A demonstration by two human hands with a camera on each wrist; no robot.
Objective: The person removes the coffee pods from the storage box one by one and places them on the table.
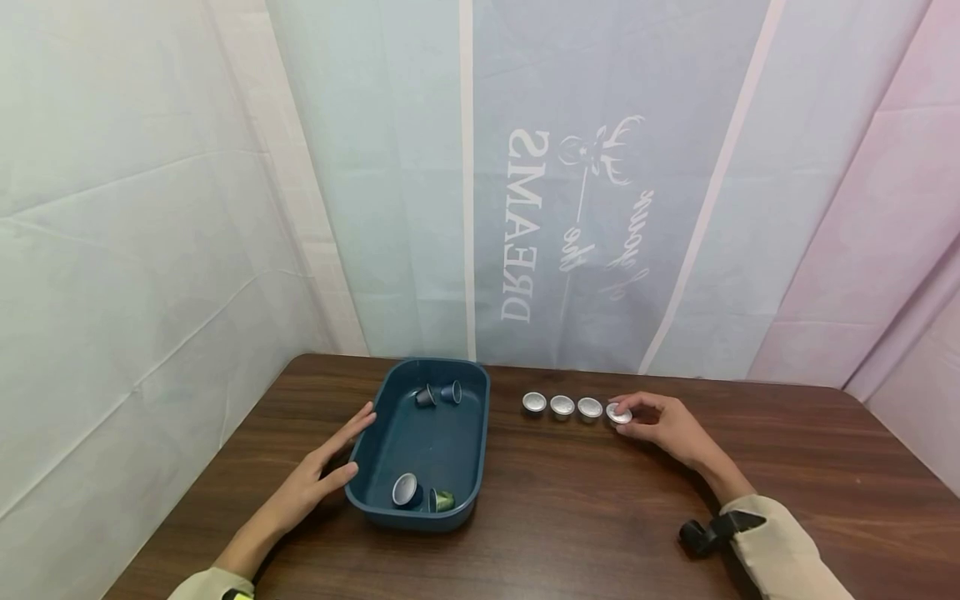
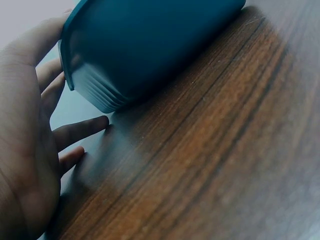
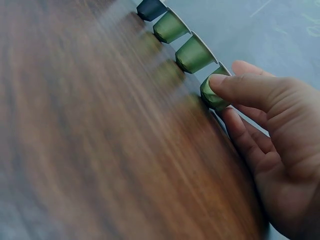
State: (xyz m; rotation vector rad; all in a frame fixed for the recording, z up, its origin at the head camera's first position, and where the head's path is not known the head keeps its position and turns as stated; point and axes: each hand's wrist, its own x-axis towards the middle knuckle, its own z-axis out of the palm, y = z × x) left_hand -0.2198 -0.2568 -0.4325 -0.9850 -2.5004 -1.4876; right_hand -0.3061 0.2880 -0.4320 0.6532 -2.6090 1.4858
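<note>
On the table (image 1: pixel 562 517), bare wood runs between the tray (image 1: pixel 431 442) and the row of capsules (image 1: pixel 562 407), widening on the row's near side. Only slim gaps part those capsules. The right hand (image 1: pixel 670 427) blocks the row's right end; the left hand (image 1: pixel 315 479) blocks the tray's left side. Raised walls bar sideways entry, but the top is open, with free floor between two far pods (image 1: pixel 425 397) and two near pods (image 1: pixel 406 491). A curtain (image 1: pixel 408 250) closes off the back.
</note>
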